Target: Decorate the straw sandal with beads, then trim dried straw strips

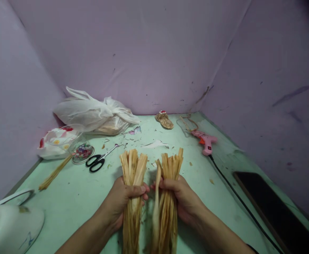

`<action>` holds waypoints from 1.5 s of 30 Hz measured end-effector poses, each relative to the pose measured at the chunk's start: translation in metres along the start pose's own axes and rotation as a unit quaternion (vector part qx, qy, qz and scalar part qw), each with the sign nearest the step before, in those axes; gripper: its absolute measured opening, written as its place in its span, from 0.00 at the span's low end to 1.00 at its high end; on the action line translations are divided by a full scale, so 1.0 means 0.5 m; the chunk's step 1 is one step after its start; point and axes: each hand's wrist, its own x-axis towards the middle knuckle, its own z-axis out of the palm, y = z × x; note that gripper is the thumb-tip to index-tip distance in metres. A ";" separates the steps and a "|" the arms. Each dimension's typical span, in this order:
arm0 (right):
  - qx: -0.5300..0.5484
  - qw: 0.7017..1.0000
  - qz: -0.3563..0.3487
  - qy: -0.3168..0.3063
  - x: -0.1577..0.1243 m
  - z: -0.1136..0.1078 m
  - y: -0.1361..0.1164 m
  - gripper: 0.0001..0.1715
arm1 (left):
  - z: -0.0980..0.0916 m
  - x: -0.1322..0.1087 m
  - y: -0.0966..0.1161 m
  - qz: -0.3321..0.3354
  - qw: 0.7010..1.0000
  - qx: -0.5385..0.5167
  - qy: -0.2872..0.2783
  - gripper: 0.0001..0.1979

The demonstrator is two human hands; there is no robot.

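Note:
Two bundles of dry, straw-coloured strips stand out over the pale green table, side by side with a gap between them. My left hand [125, 199] is wrapped round the left bundle [132, 225], its thumb lying across the front. The right bundle [167, 218] is gripped by my right hand [179, 197], thumb over the strips near the top. One paler strip [156, 208] sits at the left side of that bundle, by the right fingertips. Both bundles spread at their upper ends and run out of view at the bottom.
Black-handled scissors [97, 162], a dish of beads [82, 151] and thin stalks [55, 173] lie left. White bags [90, 113] are behind. A small woven slipper [165, 120] sits at the back. Right are a pink glue gun [207, 141], its cord and a dark phone-like slab [271, 208].

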 end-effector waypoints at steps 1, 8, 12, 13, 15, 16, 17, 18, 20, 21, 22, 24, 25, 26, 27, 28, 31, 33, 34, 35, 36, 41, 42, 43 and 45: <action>0.018 1.000 0.009 0.014 0.002 -0.001 -0.001 0.07 | 0.000 0.001 0.002 0.000 1.000 0.003 0.009 0.07; 0.145 0.984 0.099 -0.021 0.011 -0.016 -0.013 0.24 | -0.004 0.000 0.009 0.014 1.000 -0.008 -0.023 0.05; 0.170 0.979 0.066 -0.088 0.013 -0.024 -0.023 0.23 | -0.011 0.001 0.011 0.014 0.998 -0.026 -0.047 0.04; 0.166 0.980 0.065 -0.094 0.013 -0.025 -0.023 0.22 | -0.013 0.002 0.012 0.016 0.998 -0.031 -0.051 0.04; 0.157 0.980 0.070 -0.098 0.014 -0.025 -0.020 0.19 | -0.015 0.003 0.013 0.024 0.997 -0.040 -0.053 0.05; 0.155 0.980 0.074 -0.096 0.014 -0.025 -0.018 0.17 | -0.015 0.003 0.013 0.027 0.997 -0.044 -0.050 0.05; 0.153 0.980 0.079 -0.096 0.015 -0.024 -0.015 0.15 | -0.015 0.003 0.013 0.029 0.998 -0.047 -0.044 0.06; 0.148 0.981 0.085 -0.091 0.015 -0.023 -0.012 0.15 | -0.014 0.004 0.013 0.028 0.998 -0.049 -0.037 0.06; 0.132 0.984 0.100 -0.069 0.017 -0.022 -0.009 0.16 | -0.014 0.004 0.013 0.026 0.998 -0.051 -0.028 0.05; 0.124 0.985 0.107 -0.054 0.018 -0.022 -0.008 0.16 | -0.014 0.005 0.013 0.025 0.998 -0.050 -0.028 0.05; 0.118 0.986 0.111 -0.040 0.019 -0.022 -0.008 0.17 | -0.014 0.005 0.013 0.024 0.998 -0.049 -0.029 0.05; 0.117 0.987 0.112 -0.022 0.021 -0.023 -0.010 0.15 | -0.014 0.006 0.012 0.024 0.998 -0.045 -0.033 0.06; 0.119 0.986 0.111 -0.022 0.022 -0.024 -0.011 0.14 | -0.014 0.005 0.012 0.024 0.998 -0.044 -0.035 0.06; 0.121 0.986 0.108 -0.022 0.022 -0.024 -0.013 0.13 | -0.014 0.005 0.011 0.024 0.998 -0.043 -0.037 0.06; 0.122 0.987 0.105 -0.023 0.022 -0.023 -0.014 0.11 | -0.015 0.004 0.011 0.023 0.998 -0.043 -0.038 0.06; 0.121 0.987 0.104 -0.026 0.022 -0.022 -0.015 0.09 | -0.015 0.003 0.011 0.022 0.998 -0.043 -0.042 0.06; 0.126 0.987 0.093 -0.034 0.019 -0.016 -0.017 0.08 | -0.019 0.002 0.011 0.017 0.997 -0.050 -0.065 0.08; 0.150 0.986 0.064 -0.042 0.016 -0.011 -0.014 0.16 | -0.021 0.001 0.012 0.022 0.995 -0.054 -0.081 0.08; 0.158 0.985 0.045 -0.044 0.015 -0.010 -0.012 0.18 | -0.021 0.001 0.011 0.026 0.994 -0.052 -0.088 0.08; 0.161 0.985 0.032 -0.046 0.014 -0.009 -0.008 0.20 | -0.021 0.000 0.011 0.030 0.994 -0.049 -0.092 0.08; 0.159 0.986 0.028 -0.052 0.013 -0.009 -0.004 0.20 | -0.020 -0.002 0.010 0.033 0.994 -0.045 -0.094 0.07; 0.110 0.974 0.129 -0.153 0.018 -0.016 0.015 0.16 | -0.010 -0.009 -0.005 0.009 0.993 -0.015 -0.116 0.07; 0.103 0.974 0.133 -0.150 0.019 -0.017 0.014 0.19 | -0.008 -0.009 -0.007 0.003 0.992 -0.007 -0.124 0.06; 0.099 0.979 0.126 -0.129 0.021 -0.018 0.012 0.21 | -0.007 -0.008 -0.007 -0.002 0.992 -0.004 -0.130 0.07; 0.106 0.989 0.088 -0.058 0.022 -0.018 0.000 0.18 | -0.007 -0.004 -0.002 -0.003 0.993 -0.002 -0.114 0.07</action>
